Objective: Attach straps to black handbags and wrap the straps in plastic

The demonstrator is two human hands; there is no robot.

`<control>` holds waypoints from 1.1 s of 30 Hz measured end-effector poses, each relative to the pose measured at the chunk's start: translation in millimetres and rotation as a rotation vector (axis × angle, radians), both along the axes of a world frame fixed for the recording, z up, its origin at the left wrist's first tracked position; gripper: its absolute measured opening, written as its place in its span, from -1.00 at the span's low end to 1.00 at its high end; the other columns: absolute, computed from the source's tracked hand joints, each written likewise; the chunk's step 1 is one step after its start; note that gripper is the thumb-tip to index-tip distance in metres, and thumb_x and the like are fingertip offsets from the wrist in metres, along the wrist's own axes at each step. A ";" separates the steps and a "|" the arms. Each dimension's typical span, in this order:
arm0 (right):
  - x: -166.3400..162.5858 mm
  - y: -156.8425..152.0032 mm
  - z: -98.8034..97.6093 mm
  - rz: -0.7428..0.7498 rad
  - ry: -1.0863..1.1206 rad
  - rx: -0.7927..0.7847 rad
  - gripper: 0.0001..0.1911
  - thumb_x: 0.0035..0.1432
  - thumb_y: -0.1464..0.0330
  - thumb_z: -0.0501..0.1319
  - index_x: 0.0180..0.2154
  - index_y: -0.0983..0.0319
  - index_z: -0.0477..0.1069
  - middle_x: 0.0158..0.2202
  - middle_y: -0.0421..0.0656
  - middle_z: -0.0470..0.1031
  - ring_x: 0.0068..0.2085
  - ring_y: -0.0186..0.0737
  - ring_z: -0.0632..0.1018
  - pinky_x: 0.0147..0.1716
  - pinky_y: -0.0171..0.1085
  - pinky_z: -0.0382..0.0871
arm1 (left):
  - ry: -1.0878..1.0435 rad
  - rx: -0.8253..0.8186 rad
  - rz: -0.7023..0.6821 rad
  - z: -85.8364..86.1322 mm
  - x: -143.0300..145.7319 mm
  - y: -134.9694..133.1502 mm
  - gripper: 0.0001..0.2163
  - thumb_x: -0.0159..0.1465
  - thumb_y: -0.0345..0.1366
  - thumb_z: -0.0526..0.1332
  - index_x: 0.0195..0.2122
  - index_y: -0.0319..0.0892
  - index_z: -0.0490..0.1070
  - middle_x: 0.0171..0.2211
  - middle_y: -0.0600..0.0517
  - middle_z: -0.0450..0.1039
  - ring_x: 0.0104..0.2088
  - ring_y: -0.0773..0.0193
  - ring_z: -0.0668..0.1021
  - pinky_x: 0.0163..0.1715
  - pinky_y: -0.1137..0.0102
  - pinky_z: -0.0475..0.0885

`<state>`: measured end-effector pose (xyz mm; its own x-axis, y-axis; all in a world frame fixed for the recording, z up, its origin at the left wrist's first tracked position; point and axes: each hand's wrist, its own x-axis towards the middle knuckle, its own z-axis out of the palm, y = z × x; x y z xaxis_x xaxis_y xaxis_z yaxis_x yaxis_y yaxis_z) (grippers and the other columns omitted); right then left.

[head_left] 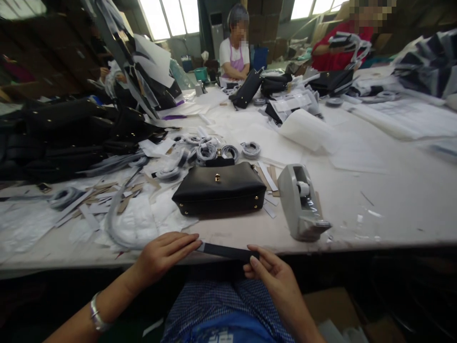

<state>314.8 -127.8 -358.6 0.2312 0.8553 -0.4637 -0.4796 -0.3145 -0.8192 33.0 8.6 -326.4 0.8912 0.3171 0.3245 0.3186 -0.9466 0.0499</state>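
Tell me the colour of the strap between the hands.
The strap is black; head view shows it best.

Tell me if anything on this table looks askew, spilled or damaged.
Nothing looks damaged. The black handbag lies on its side, studded base facing the camera, and paper strips lie scattered on the table left of it. The left hand and right hand hold a black strap.
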 end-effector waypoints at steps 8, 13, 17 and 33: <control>-9.8 -16.9 -6.7 0.012 0.016 0.007 -0.44 -0.13 0.22 0.51 -0.05 0.22 0.54 -0.36 -0.16 0.61 -0.30 -0.16 0.64 -0.24 -0.24 0.55 | -0.010 -0.019 -0.009 -5.3 -7.2 -8.6 -0.60 0.39 -0.49 0.08 0.22 -0.08 0.31 0.01 -0.04 0.57 -0.05 0.20 0.60 -0.06 0.31 0.54; -14.4 -26.7 -14.6 0.032 -0.015 0.023 -0.47 -0.05 0.24 0.47 -0.01 0.22 0.51 -0.32 -0.15 0.61 -0.28 -0.19 0.63 -0.23 -0.26 0.52 | -0.006 -0.018 -0.011 -7.6 -12.3 -12.7 -0.59 0.38 -0.50 0.08 0.23 -0.09 0.30 0.02 -0.05 0.56 -0.04 0.19 0.59 -0.05 0.29 0.52; -18.0 -30.4 -15.6 0.041 -0.014 0.035 -0.48 -0.03 0.24 0.46 -0.01 0.21 0.50 -0.34 -0.16 0.61 -0.29 -0.22 0.62 -0.23 -0.28 0.51 | -0.010 -0.010 -0.010 -10.2 -17.8 -15.6 -0.57 0.38 -0.49 0.08 0.26 -0.06 0.26 0.03 -0.04 0.56 -0.04 0.20 0.58 -0.03 0.29 0.51; -24.0 -37.6 -6.5 -0.004 0.037 0.035 -0.47 -0.09 0.21 0.49 -0.06 0.24 0.51 -0.34 -0.15 0.64 -0.33 -0.28 0.60 -0.27 -0.33 0.49 | -0.035 -0.019 -0.028 -21.5 -25.0 -14.3 -0.59 0.40 -0.49 0.04 0.24 -0.08 0.29 0.04 -0.04 0.55 0.00 0.18 0.56 0.00 0.29 0.48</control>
<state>290.9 -165.4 -365.1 0.2177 0.8704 -0.4416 -0.5111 -0.2838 -0.8113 7.9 -5.8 -347.9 0.8881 0.2981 0.3499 0.2894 -0.9540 0.0782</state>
